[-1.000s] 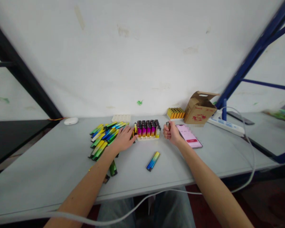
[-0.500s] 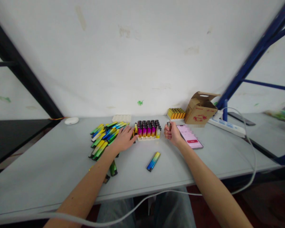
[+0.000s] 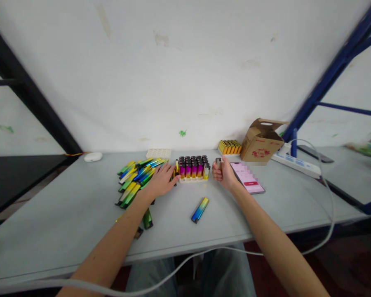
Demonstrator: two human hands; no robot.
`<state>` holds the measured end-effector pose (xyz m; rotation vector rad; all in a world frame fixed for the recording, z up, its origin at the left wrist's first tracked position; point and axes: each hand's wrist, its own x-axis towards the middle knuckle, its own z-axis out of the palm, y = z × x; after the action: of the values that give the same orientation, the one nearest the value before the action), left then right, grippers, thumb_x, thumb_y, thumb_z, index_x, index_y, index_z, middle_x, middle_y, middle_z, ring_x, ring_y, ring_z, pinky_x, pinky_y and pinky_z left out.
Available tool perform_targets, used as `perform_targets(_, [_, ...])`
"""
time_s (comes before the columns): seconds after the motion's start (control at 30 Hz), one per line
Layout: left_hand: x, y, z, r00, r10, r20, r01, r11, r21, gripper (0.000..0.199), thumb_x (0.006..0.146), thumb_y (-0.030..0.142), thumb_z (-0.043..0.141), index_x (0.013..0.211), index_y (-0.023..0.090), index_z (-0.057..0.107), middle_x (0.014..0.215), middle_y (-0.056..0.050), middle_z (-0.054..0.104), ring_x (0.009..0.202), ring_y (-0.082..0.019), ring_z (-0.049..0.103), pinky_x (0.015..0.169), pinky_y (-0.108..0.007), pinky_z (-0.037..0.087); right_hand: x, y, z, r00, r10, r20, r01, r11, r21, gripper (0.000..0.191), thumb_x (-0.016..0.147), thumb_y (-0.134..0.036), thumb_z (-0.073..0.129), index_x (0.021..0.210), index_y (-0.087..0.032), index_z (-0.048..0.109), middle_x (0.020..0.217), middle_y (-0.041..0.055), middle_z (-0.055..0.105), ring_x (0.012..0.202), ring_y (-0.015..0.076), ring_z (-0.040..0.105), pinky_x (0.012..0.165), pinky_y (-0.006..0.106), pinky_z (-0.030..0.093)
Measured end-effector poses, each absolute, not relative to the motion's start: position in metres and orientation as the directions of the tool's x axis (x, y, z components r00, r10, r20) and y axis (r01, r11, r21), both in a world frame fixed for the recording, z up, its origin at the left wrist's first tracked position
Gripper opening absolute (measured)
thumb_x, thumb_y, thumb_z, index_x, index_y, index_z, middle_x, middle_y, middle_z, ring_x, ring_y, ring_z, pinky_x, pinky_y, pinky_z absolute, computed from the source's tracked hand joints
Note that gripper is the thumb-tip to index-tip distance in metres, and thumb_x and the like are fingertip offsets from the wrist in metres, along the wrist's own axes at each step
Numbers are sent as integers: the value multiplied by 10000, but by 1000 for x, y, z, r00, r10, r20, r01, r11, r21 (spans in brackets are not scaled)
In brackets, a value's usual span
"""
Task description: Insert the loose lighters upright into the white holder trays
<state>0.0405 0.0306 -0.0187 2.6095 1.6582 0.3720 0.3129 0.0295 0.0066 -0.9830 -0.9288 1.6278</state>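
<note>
The head camera looks forward and down over the table [image 3: 80,206] toward the wall [image 3: 185,82]

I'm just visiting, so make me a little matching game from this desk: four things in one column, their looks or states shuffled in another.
1. Cardboard box
2. Phone
3. Lone lighter
4. Right hand

A. Blue shading to yellow
B. Closed around a small item
C. Brown, top flap open
D. Lying flat, pink screen lit

Pairs: 1-C, 2-D, 3-A, 4-B
</note>
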Motion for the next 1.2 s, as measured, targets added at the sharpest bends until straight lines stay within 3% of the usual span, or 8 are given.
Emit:
perform_targets(0.1, [41, 30, -17, 405, 898, 173, 891, -430, 146, 585, 995, 466, 299, 1430, 101, 437, 1476, -173, 481, 1449, -334, 316, 1179, -520, 244, 312, 29, 6, -187, 977, -105, -381, -171, -909, 461, 839, -645, 414, 661, -220, 434, 466, -96, 239, 367, 69, 161, 359, 181, 148])
perform_targets(0.33, [41, 29, -17, 402, 896, 190, 891, -430, 142, 576, 994, 465, 305, 1422, 107, 447, 1465, -175, 493, 1444, -330, 330, 1173, -517, 258, 312, 31, 10, -74, 997, 19, -439, -15, -898, 197, 739, -386, 470, 765, -202, 535, 627, -39, 465, 423, 78, 336, 384, 199, 255])
perform_targets(0.5, [40, 29, -19, 406, 891, 201, 887, -437, 148, 571, 992, 469, 299, 1424, 124, 446, 1461, -169, 501, 1435, -329, 344, 1169, -523, 260, 311, 35, 6, -5, 999, 40, -420, 34, -907, 219, 754, -379, 557, 855, -192, 613, 662, -39, 513, 498, 85, 437, 459, 209, 355])
perform_targets(0.67, [40, 30, -20, 414, 884, 217, 881, -449, 149, 565, 991, 468, 304, 1419, 129, 449, 1447, -171, 511, 1427, -324, 355, 1167, -519, 265, 313, 38, 2, 223, 942, 251, -119, 282, -952, 320, 832, -499, 565, 914, -202, 653, 726, 0, 624, 669, 139, 560, 634, 252, 444])
perform_targets(0.8, [40, 30, -20, 416, 883, 217, 881, -451, 145, 552, 993, 464, 306, 1408, 134, 459, 1432, -165, 521, 1417, -314, 367, 1169, -513, 263, 314, 35, 3, 289, 833, 473, 145, 450, -881, 349, 863, -537, 556, 946, -204, 620, 802, 46, 704, 834, 203, 618, 763, 312, 476])
perform_targets(0.9, [40, 29, -19, 418, 882, 217, 879, -453, 147, 554, 993, 458, 313, 1409, 123, 458, 1426, -167, 525, 1418, -315, 366, 1173, -503, 261, 311, 29, 6, 251, 798, 547, 158, 524, -837, 324, 891, -521, 545, 975, -211, 591, 854, 54, 709, 846, 206, 638, 816, 340, 494])
perform_targets(1.07, [41, 29, -19, 415, 885, 212, 885, -447, 133, 562, 992, 456, 315, 1408, 105, 457, 1433, -179, 519, 1423, -320, 362, 1176, -505, 258, 305, 22, 10, 272, 770, 577, 126, 566, -815, 313, 867, -503, 603, 1010, -225, 586, 929, 48, 673, 732, 172, 625, 729, 339, 536])
perform_targets(1.2, [42, 28, -18, 407, 890, 206, 890, -437, 130, 556, 994, 441, 316, 1420, 107, 444, 1455, -177, 503, 1441, -314, 339, 1182, -497, 251, 305, 18, 10, 135, 751, 646, 245, 607, -756, 285, 832, -452, 669, 1001, -225, 636, 945, 65, 692, 875, 219, 651, 876, 414, 529])
